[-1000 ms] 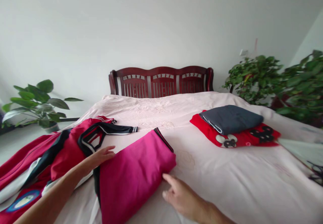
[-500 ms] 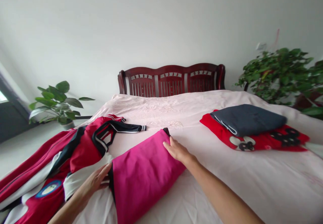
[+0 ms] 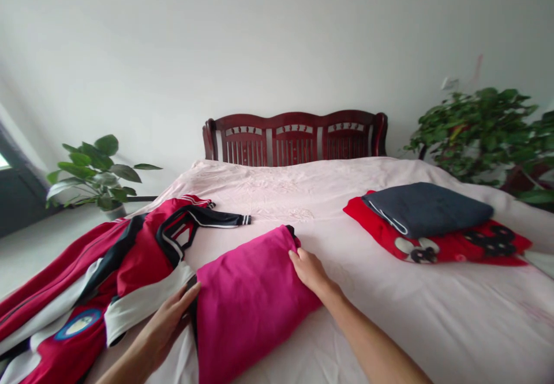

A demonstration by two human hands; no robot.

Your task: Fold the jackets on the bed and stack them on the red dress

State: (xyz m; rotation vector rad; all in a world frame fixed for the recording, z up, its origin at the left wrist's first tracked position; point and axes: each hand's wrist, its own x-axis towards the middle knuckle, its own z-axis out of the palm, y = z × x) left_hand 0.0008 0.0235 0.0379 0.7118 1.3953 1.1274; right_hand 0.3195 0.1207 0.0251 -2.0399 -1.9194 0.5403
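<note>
A folded magenta garment (image 3: 255,297) with black edging lies on the bed in front of me; its exact kind is hidden by the folds. My left hand (image 3: 173,314) is closed on its left edge, some fingers tucked out of sight. At the upper right edge, my right hand (image 3: 310,269) grips the cloth with the thumb on top and the other fingers mostly hidden. To the left, close to my left hand, a red, white and black jacket (image 3: 142,257) is spread out with one dark sleeve stretched toward the middle.
On the right, a folded dark grey garment (image 3: 433,208) rests on a folded red one (image 3: 459,248) with cartoon patches. The pink bedsheet (image 3: 367,309) runs back to a dark wooden headboard (image 3: 294,138). Potted plants (image 3: 99,170) stand at left and right (image 3: 476,135).
Both hands have shifted slightly to the right along with the magenta garment's edges. Its top edge looks more rounded now. The other clothes stay in place.
</note>
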